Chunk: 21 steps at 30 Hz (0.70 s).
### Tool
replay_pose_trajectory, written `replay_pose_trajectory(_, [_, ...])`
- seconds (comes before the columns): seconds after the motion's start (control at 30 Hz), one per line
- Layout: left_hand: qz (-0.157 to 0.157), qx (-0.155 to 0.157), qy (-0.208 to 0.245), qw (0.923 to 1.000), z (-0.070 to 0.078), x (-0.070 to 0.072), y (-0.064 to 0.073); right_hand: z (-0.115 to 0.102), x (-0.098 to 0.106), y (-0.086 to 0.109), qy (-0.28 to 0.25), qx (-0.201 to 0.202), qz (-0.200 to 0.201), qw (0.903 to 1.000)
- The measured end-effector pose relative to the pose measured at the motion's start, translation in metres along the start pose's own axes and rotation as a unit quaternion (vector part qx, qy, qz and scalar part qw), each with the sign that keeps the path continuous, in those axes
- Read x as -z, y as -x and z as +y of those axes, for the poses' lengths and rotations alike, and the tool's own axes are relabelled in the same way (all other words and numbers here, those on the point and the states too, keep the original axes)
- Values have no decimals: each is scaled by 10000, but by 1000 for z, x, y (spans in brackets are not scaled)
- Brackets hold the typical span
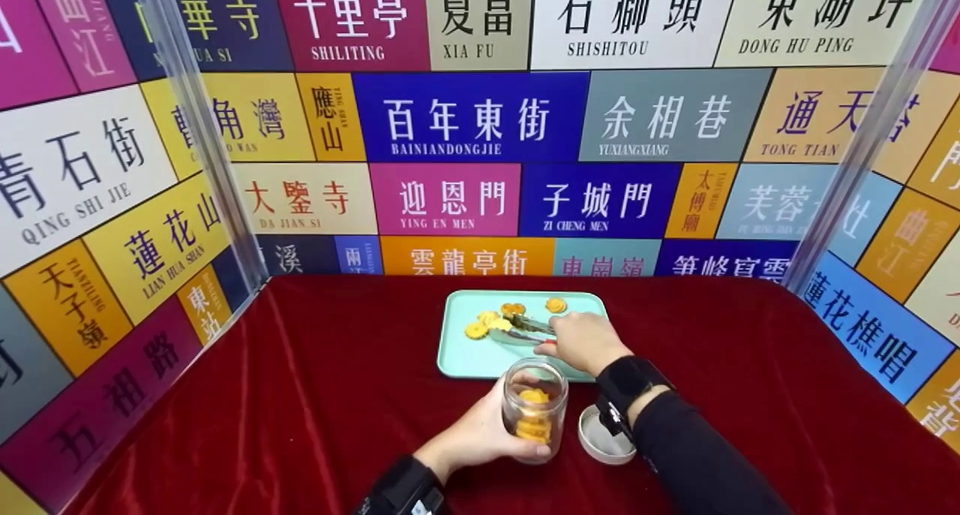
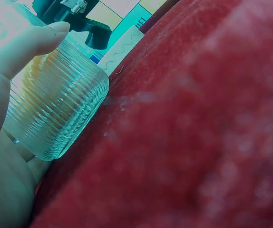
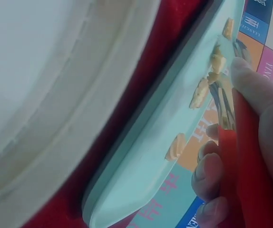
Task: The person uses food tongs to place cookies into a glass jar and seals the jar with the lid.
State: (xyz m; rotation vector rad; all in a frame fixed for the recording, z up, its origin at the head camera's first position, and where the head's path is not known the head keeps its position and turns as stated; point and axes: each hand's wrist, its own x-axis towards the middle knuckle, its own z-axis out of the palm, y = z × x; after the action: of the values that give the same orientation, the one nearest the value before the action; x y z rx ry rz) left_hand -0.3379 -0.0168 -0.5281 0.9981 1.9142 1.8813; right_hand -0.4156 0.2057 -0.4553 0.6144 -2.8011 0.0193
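Observation:
My left hand (image 1: 476, 432) grips a clear glass jar (image 1: 558, 410) around its side, with round yellow cookies (image 1: 533, 429) stacked inside. Ridged glass and the thumb show close up in the left wrist view. My right hand (image 1: 589, 342) holds metal tongs with red handles (image 3: 246, 161) over a mint-green tray (image 1: 469, 359). The tong tips are at a small group of cookies (image 1: 489, 318) on the tray's left part; whether they pinch one I cannot tell. Another cookie (image 1: 556, 305) lies apart near the tray's far edge.
A round whitish lid (image 1: 600, 438) lies right of the jar, below my right wrist, and looms large in the right wrist view. Dark red velvet cloth (image 1: 315, 395) covers the table. Behind stands a wall of colourful name signs (image 1: 472, 117), with clear posts at both corners.

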Motion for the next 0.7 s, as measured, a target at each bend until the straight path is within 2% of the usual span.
replay_pose_trajectory(0.33, [5, -15, 32, 10000, 1, -1, 0, -7, 3, 4, 220, 5, 136, 9997])
replay_pose_trajectory(0.7, [-47, -20, 78, 10000, 2, -1, 1, -7, 15, 26, 354, -40, -15, 9994])
